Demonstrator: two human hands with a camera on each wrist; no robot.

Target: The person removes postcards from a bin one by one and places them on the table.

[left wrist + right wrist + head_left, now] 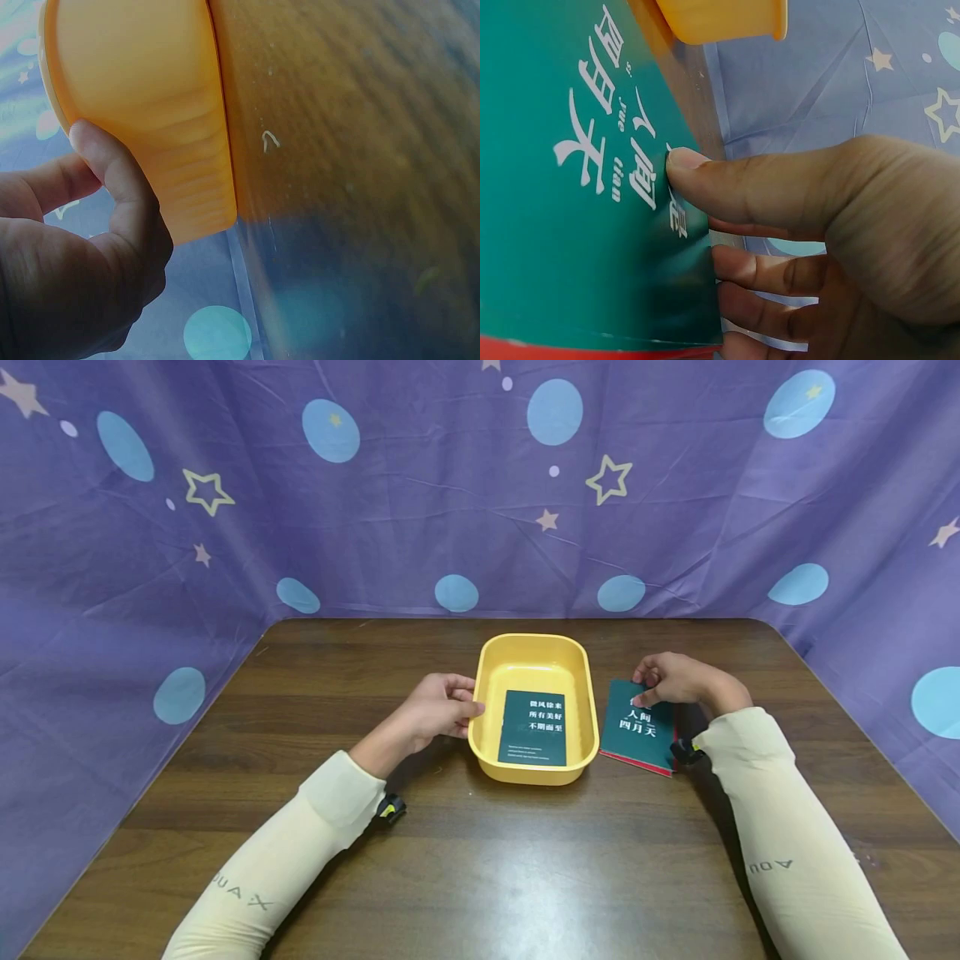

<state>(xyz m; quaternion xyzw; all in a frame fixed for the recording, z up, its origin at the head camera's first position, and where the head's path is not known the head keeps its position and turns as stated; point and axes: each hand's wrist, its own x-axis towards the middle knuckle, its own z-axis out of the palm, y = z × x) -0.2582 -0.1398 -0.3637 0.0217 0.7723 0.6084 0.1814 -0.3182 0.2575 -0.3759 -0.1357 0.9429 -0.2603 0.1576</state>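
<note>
A yellow plastic tub (482, 763) stands on the table, a dark green booklet (517, 735) with white lettering lying flat inside it. At the tub's left side my left hand (438, 710) holds the rim between thumb and fingers; in the left wrist view the thumb (94, 146) is at the rim. Right of the tub, my right hand (678, 679) pinches the far edge of another dark green booklet (641, 735), its thumb on the lettered cover and its fingers at the edge and underneath. Red shows along this booklet's near edge; whether it is a second booklet I cannot tell.
The brown wooden table (480, 877) extends around the tub on all sides. Behind it and at both sides hangs a purple curtain (465, 510) with stars and blue spots. A dark wrist device (392, 808) sits at the left cuff.
</note>
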